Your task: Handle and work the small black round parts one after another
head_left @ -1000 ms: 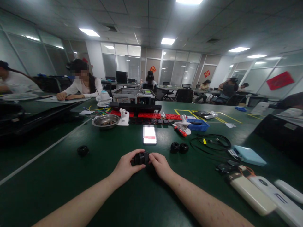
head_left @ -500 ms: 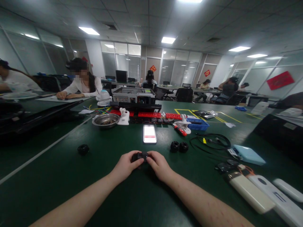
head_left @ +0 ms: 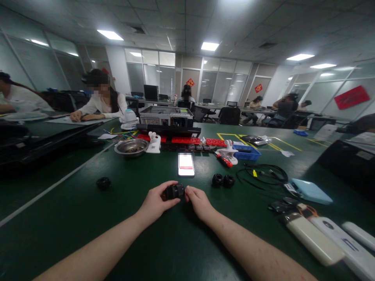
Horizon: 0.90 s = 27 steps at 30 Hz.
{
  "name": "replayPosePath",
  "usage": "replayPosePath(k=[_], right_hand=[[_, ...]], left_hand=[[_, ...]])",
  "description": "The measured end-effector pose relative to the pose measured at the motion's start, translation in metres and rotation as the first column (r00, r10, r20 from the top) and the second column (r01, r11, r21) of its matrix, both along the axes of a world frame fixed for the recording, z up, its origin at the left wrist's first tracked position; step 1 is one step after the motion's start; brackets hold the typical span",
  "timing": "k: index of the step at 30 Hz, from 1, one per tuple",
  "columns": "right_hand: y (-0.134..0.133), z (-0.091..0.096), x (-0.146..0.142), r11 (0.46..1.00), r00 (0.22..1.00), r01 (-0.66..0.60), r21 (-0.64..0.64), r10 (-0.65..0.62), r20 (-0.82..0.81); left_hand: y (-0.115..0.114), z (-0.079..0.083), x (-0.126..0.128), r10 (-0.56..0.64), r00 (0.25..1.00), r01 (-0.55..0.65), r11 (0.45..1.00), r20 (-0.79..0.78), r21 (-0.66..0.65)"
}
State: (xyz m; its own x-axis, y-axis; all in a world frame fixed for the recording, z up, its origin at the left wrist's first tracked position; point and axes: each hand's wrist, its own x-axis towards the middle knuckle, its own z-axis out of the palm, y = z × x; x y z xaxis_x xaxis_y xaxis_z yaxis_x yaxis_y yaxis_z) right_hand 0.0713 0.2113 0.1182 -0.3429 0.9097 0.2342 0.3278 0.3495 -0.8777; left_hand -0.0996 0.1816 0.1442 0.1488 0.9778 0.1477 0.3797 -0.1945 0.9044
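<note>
Black part (head_left: 174, 191) higher, table-centre, clear around

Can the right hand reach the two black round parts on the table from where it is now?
Probably yes. The two black round parts lie just right of the right hand, and bare green table lies between them.

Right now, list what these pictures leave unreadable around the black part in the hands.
- Black part, head view: its underside and ends are covered by the left hand and right hand.
- Phone screen: blurred.
- Metal bowl contents: too small.
- White devices: cut by the right edge.
</note>
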Motion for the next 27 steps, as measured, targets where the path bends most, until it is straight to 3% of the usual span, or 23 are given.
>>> replayPosePath(k=[5, 10, 12, 17, 20, 27], right_hand=[[-0.007, 0.006, 0.0, 0.989, 0.995, -0.025, 0.143, 0.011, 0.096], [-0.013, 0.014, 0.002, 0.945, 0.965, -0.112, 0.308, 0.03, 0.26], [-0.014, 0.016, 0.003, 0.934, 0.954, -0.129, 0.333, 0.025, 0.298], [-0.009, 0.009, 0.003, 0.961, 0.98, 0.003, 0.275, -0.058, 0.192], [-0.002, 0.003, 0.003, 0.98, 0.981, 0.08, 0.181, -0.11, 0.159], [0.001, 0.002, 0.003, 0.987, 0.98, 0.009, 0.16, -0.041, 0.193]], left_hand=[[0.002, -0.004, 0.0, 0.007, 0.998, -0.006, 0.999, 0.056, -0.032], [0.008, -0.006, -0.002, -0.025, 0.981, 0.071, 0.967, 0.19, -0.243], [0.008, -0.003, -0.002, -0.022, 0.981, 0.072, 0.964, 0.194, -0.256], [0.004, 0.004, -0.002, 0.064, 0.994, -0.058, 0.996, 0.092, -0.07], [0.002, 0.003, -0.002, 0.062, 0.997, -0.061, 0.998, -0.038, 0.025], [-0.002, 0.002, -0.001, 0.019, 0.973, 0.017, 0.988, -0.231, 0.152]])
